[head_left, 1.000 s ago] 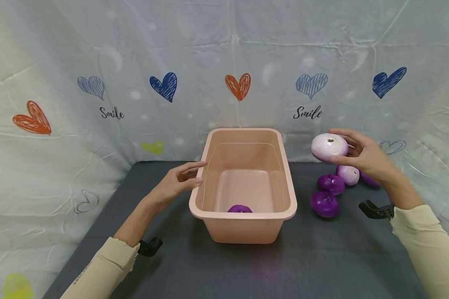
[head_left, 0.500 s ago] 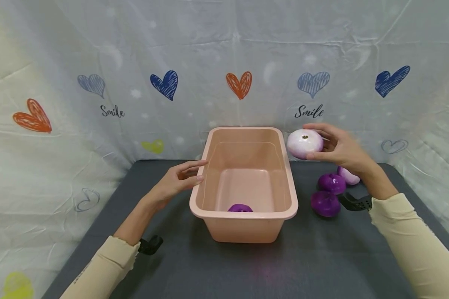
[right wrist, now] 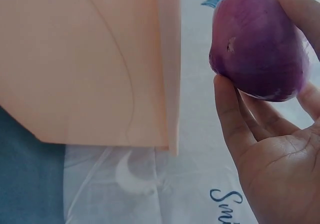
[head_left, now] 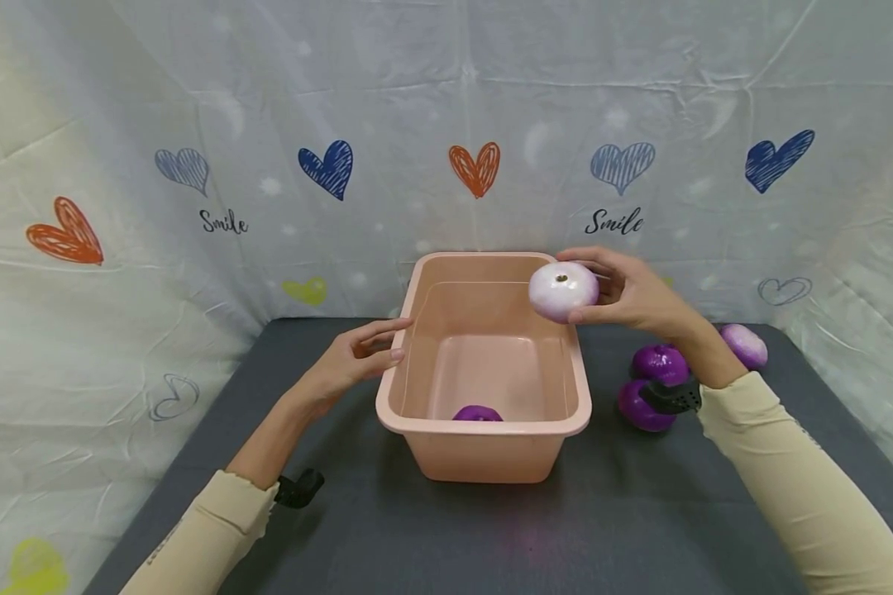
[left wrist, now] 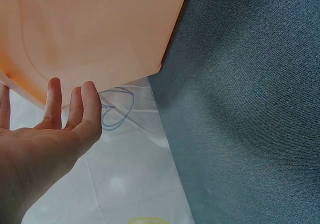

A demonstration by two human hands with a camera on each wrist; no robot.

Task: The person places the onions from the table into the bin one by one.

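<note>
My right hand (head_left: 632,297) holds a pale white-and-purple onion (head_left: 561,293) between thumb and fingers, above the far right rim of a peach plastic basin (head_left: 484,429). In the right wrist view the onion (right wrist: 257,44) shows a darker purple underside, with fingertips around it and the basin's wall (right wrist: 75,59) to its left. My left hand (head_left: 346,359) rests at the basin's left rim, fingers fairly straight and thumb beside them. From the left wrist, the fingers (left wrist: 91,104) show close to the outer wall. Inside the basin, a purple onion (head_left: 478,414) peeks over the near rim.
Right of the basin, purple onions (head_left: 645,406) sit on the dark grey table (head_left: 446,537), partly covered by my right wrist strap (head_left: 670,397). A paler onion (head_left: 744,345) lies farther right. A white curtain with printed hearts (head_left: 387,107) hangs behind.
My right hand has carried the pale onion leftward, from above the other onions to over the basin's right rim. The left hand stays at the basin's rim.
</note>
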